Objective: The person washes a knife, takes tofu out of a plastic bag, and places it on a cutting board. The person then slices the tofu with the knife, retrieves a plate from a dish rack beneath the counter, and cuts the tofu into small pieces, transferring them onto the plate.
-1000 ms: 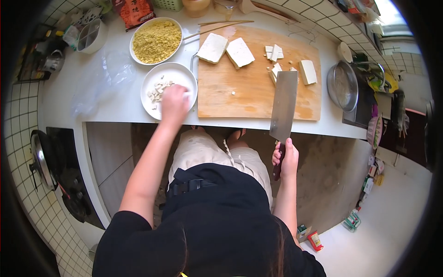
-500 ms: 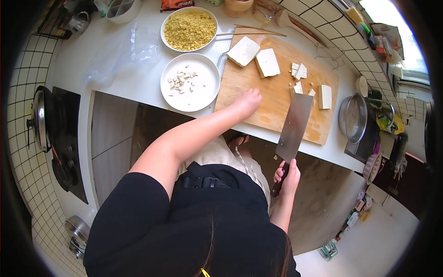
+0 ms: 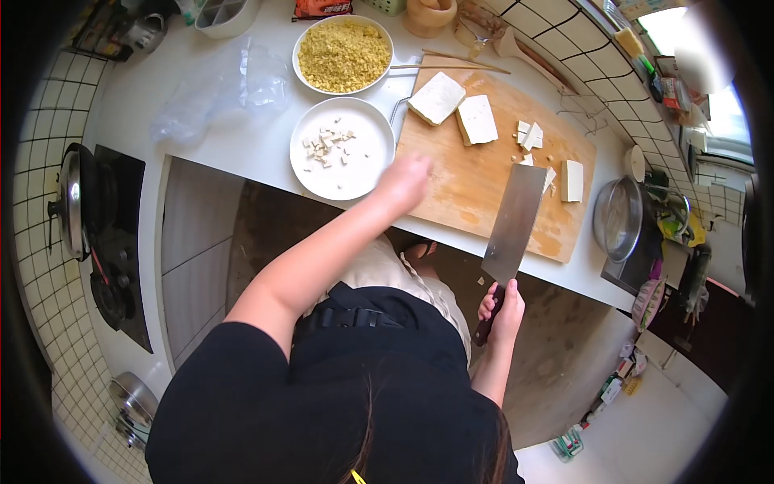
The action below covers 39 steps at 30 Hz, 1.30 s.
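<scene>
My right hand [image 3: 505,312] grips the dark handle of a cleaver [image 3: 516,218], its broad blade pointing up over the cutting board [image 3: 451,181]. My left hand [image 3: 405,184], somewhat blurred, is over the board's left edge beside a white plate [image 3: 367,173]. Its fingers are curled closed, and whatever they may hold is hidden. Small white tofu cubes [image 3: 326,145] lie scattered on the plate. Two thick tofu slabs [image 3: 436,98] rest at the back of the board. Cut tofu pieces [image 3: 530,135] and a tofu block [image 3: 572,181] lie farther right, some partly behind the blade.
A bowl of yellow crumbly food [image 3: 344,56] stands behind the plate. Chopsticks [image 3: 468,63] lie at the board's back edge. Clear plastic bags [image 3: 230,89] spread at left, near a stove [image 3: 121,234]. A metal basin [image 3: 618,214] is at right.
My left hand has moved left across the board toward the plate. The cleaver in my right hand stays nearly still. The view has shifted slightly.
</scene>
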{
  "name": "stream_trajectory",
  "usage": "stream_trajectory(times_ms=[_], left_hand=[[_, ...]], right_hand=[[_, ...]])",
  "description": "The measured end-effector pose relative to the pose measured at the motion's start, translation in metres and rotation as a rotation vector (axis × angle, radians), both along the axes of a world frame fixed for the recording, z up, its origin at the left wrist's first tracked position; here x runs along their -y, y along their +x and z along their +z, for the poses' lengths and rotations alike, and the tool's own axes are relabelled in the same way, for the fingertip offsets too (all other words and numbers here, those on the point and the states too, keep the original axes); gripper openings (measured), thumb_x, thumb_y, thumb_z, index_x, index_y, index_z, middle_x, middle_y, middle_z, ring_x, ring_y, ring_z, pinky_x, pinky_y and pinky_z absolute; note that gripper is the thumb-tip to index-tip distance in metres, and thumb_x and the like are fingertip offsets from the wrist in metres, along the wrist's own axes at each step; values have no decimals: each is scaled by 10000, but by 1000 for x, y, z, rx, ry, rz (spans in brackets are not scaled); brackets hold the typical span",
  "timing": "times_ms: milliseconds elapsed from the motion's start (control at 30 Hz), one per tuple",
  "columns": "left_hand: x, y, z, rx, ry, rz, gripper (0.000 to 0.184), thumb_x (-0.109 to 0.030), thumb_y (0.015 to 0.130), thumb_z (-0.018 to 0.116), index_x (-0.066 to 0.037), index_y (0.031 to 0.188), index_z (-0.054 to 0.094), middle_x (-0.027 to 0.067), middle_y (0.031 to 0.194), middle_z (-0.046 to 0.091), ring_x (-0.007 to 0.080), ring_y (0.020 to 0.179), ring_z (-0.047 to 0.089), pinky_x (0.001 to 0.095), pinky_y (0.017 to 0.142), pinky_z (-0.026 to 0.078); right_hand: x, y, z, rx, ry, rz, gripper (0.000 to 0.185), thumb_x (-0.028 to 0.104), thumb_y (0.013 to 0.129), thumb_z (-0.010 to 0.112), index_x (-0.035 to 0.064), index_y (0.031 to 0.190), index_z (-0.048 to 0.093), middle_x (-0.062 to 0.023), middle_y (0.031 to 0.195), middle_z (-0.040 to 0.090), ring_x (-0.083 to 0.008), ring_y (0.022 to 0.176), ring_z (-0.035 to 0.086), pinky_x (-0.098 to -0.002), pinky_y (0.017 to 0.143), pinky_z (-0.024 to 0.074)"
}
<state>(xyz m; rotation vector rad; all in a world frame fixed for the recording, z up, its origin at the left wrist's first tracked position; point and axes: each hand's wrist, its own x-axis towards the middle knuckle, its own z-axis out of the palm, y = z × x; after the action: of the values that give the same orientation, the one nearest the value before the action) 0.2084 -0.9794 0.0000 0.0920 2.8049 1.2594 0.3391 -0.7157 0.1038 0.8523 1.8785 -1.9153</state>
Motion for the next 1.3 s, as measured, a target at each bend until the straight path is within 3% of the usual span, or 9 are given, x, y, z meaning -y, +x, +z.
stream_trajectory(times_ms=[67,300,633,733,833,933,1100,1200,1300], left_hand=[[40,12,6,-106,53,130,105,-28,777,607,-20,882,602,192,904,585,382,887,576,459,812,477],[99,36,1,-164,-341,208,237,-34,777,624,-42,1013,630,149,1037,583,353,1025,556,432,912,454],[-64,-39,8,-17,93,-138,278,-176,837,675,-18,1056,608,174,1045,603,341,1020,573,426,909,465],[-122,-74,-2,81,165,-68,365,-229,846,691,-3,1120,607,193,1065,615,342,1016,588,418,917,471],[-161,-103,-16,35,13,-11,428,-263,834,714,13,1147,618,211,1094,615,344,1020,597,405,922,477],[-180,-122,-20,116,-156,-87,444,-263,845,723,6,1185,627,197,1085,609,278,951,629,367,847,511],[-192,-123,-13,107,-67,-24,216,-157,789,733,-28,927,628,154,976,611,312,979,587,395,877,482],[-197,-115,-4,1,-25,-90,177,-103,806,704,-19,920,597,137,962,627,279,935,616,367,848,500],[-198,-102,11,71,254,-116,167,-82,861,677,-10,947,554,69,961,624,149,868,622,280,790,523]], right_hand=[[4,-1,0,-1,-14,22,479,482,1010,436,36,860,526,-13,563,453,-97,418,400,-240,399,331],[-4,-5,-4,-54,9,-69,481,485,1011,437,39,851,523,-7,564,453,-87,421,405,-234,400,337],[-74,-6,-7,-89,3,-251,472,470,1017,435,38,847,521,-6,567,447,-84,433,410,-236,404,348],[-96,-6,-13,-69,-29,-235,451,441,1022,441,34,846,520,-3,570,450,-78,439,410,-231,409,349],[-118,-10,-17,-38,-85,-225,421,395,1029,451,26,838,518,0,582,459,-65,457,409,-220,425,347],[-140,-15,-21,-9,-94,-166,408,376,1030,451,22,839,522,-1,590,466,-61,463,409,-219,427,349],[-174,-29,-29,2,-101,-68,396,348,1027,470,23,812,540,0,601,485,-54,478,429,-209,437,362],[-191,-41,-36,12,-108,-19,402,351,1025,477,24,800,545,2,602,489,-52,485,437,-206,441,366],[-204,-55,-34,29,-111,27,404,354,1023,480,21,803,544,3,603,485,-53,492,438,-209,446,369]])
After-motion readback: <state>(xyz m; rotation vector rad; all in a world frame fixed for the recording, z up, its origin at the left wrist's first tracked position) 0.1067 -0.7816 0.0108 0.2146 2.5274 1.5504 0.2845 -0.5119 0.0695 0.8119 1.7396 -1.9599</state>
